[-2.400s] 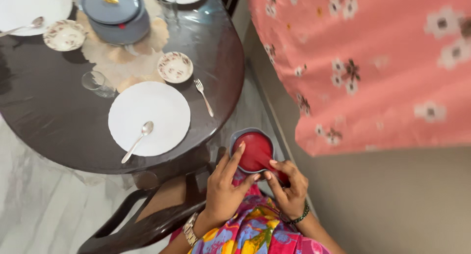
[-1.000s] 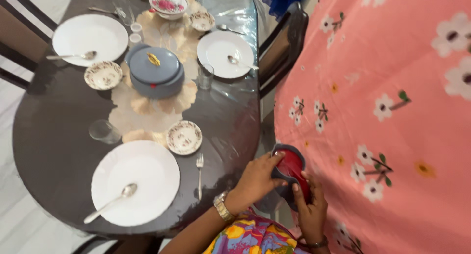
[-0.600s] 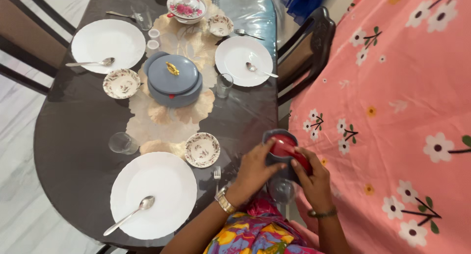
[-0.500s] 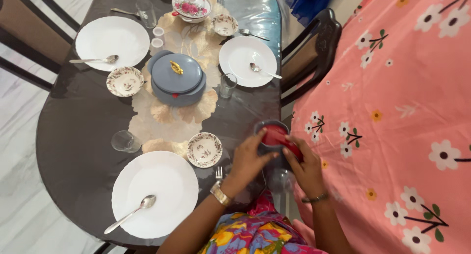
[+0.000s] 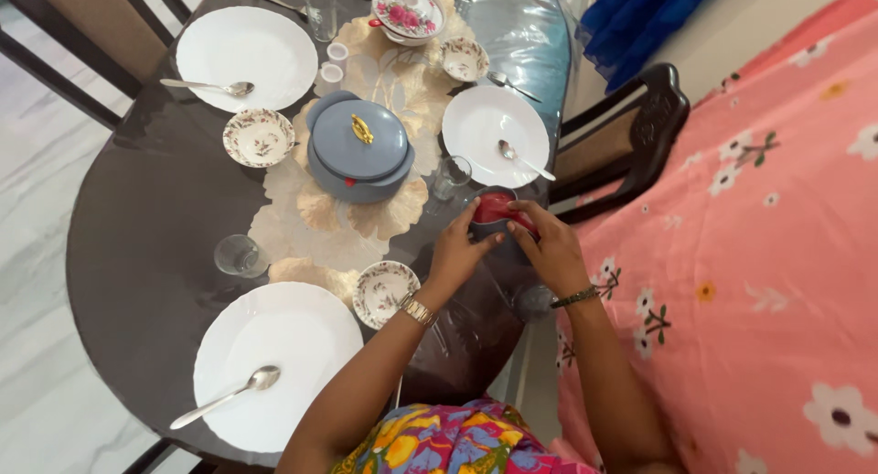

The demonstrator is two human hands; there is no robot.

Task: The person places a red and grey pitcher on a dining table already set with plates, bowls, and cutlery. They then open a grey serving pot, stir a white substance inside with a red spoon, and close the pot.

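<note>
Head view: both hands (image 5: 508, 245) hold red-lined bowl (image 5: 494, 209) near table edge (image 5: 540, 209).

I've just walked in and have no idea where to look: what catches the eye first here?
Most likely the two hands, left hand and right hand, clasped around a small grey bowl with a red inside over the right edge of the dark oval table. Next, the grey lidded pot at the table's middle, ringed by white plates. A pink flowered cloth fills the right side.
</note>
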